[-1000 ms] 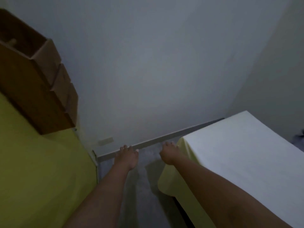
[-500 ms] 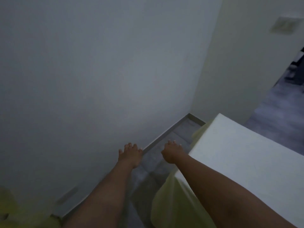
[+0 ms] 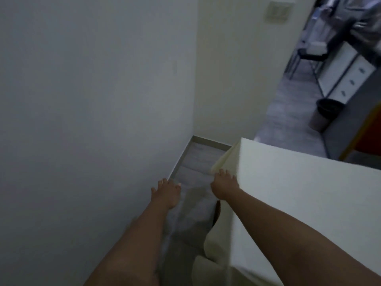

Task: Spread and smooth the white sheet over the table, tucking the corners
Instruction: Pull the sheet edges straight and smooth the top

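The white sheet (image 3: 299, 195) lies flat over the table at the right, its top smooth. Along the table's left side a cream-white flap (image 3: 223, 159) hangs down. My right hand (image 3: 223, 186) is on the upper edge of this hanging part, fingers curled at the cloth; whether it grips is not plain. My left hand (image 3: 166, 193) hovers over the grey floor (image 3: 198, 162) in the gap between wall and table, fingers spread, holding nothing.
A white wall (image 3: 92, 120) runs close along the left and meets another wall at a corner ahead. At the far right, a doorway shows a dark bin (image 3: 323, 114), a chair (image 3: 313, 56) and white drawers (image 3: 348, 79).
The view has swung right: the cardboard box and yellow surface at the left are gone and the doorway has appeared. My right hand has reached the sheet's hanging side.
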Available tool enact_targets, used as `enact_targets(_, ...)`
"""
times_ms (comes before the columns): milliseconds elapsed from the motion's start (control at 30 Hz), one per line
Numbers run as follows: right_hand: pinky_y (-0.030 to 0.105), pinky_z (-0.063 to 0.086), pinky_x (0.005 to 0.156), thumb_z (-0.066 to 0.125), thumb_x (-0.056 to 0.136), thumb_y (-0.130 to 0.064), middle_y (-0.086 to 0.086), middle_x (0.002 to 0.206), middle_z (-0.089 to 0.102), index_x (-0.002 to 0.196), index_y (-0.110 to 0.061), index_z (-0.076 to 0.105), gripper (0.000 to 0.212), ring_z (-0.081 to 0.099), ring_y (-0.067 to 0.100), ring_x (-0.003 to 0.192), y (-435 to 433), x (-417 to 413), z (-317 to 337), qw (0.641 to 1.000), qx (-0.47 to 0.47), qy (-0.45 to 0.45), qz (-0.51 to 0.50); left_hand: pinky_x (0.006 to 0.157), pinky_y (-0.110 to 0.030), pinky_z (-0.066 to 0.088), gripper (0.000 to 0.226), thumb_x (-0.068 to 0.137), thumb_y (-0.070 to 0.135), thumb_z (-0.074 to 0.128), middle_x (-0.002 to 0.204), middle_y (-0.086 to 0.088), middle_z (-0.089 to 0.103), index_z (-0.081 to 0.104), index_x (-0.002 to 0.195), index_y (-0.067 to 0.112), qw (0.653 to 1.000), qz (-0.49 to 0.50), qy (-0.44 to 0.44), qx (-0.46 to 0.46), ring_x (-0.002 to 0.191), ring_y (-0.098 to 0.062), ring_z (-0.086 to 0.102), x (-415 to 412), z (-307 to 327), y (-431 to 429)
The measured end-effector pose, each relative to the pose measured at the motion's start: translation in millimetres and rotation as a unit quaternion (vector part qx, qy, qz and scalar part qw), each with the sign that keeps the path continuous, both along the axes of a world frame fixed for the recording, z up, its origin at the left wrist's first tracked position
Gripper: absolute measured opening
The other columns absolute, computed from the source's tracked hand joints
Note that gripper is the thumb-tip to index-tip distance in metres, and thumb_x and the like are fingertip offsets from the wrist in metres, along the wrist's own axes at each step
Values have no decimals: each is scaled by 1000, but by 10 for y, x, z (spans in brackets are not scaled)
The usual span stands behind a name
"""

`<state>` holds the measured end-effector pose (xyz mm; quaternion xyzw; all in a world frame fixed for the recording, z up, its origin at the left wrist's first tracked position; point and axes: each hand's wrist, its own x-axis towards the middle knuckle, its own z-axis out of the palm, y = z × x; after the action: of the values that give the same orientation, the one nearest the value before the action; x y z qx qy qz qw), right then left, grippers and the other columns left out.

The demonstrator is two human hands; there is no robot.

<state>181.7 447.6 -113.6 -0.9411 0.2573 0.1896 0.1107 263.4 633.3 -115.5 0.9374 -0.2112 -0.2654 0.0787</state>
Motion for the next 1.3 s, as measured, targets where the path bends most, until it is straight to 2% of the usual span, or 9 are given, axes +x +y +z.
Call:
enact_targets(267,47,13,116,30,100,-25,10,159,14,147,-7,24,51,13,31,145,-240,399,-65,986,-9,-25,-162,116,-49,13,57,102,43,19,159,-12,14,24,148,10,987,-158,-26,-4,146,-26,12,1036,-89,-533)
enact_targets(400,49,10,117,30,100,-24,12,160,9,148,-5,20,53,7,31,147,-345,340,-148,971,-22,-31,-234,113,-45,19,55,102,42,22,154,-15,26,32,144,8,973,-230,-31,-9,142,-29,24,1279,-124,-905)
enact_targets(533,48,6,119,28,101,-24,12,161,1,151,-5,10,57,1,31,147,-575,277,-187,952,-40,-56,-298,114,-44,22,55,102,40,22,155,-15,25,28,146,8,951,-309,-2,-8,141,-29,26,1368,-201,-1457)
enact_targets(667,47,7,118,25,102,-37,12,161,3,151,-6,10,60,3,31,148,-949,272,-207,928,-60,-73,-359,116,-45,21,56,102,38,25,155,-14,24,24,147,7,931,-363,27,-7,142,-28,24,1352,-291,-2045)
enact_targets(800,48,7,119,23,102,-42,12,161,5,151,-7,12,62,3,31,148,-1301,228,-258,903,-45,-78,-420,110,-42,30,46,100,34,32,147,-12,39,36,140,12,909,-405,87,-39,132,-29,40,1290,-359,-2470)
enact_targets(1033,48,8,118,22,101,-43,13,160,7,151,-8,13,62,5,32,148,-1630,307,-337,894,-51,-57,-442,103,-33,37,49,100,22,33,147,-14,41,28,149,19,899,-408,125,-98,129,-30,44,1426,-467,-3022)
enact_targets(1167,47,9,118,22,101,-43,12,160,10,151,-8,16,61,7,31,147,-1598,460,-429,888,-42,-69,-452,101,-22,31,47,102,12,31,146,-10,41,30,148,17,891,-389,153,-175,130,-25,42,1516,-535,-3239)
enact_targets(1233,47,8,118,22,101,-42,12,160,10,151,-9,16,60,7,30,147,-1565,557,-493,884,-40,-80,-459,88,-18,32,37,102,11,31,136,-11,51,48,134,6,891,-381,139,-202,122,-24,48,1552,-592,-3356)
enact_targets(1300,46,8,118,22,101,-42,12,160,10,151,-9,16,60,7,29,148,-1518,633,-557,876,-48,-87,-471,79,-23,36,29,101,13,32,120,-14,60,58,111,3,893,-378,123,-210,110,-27,56,1559,-648,-3453)
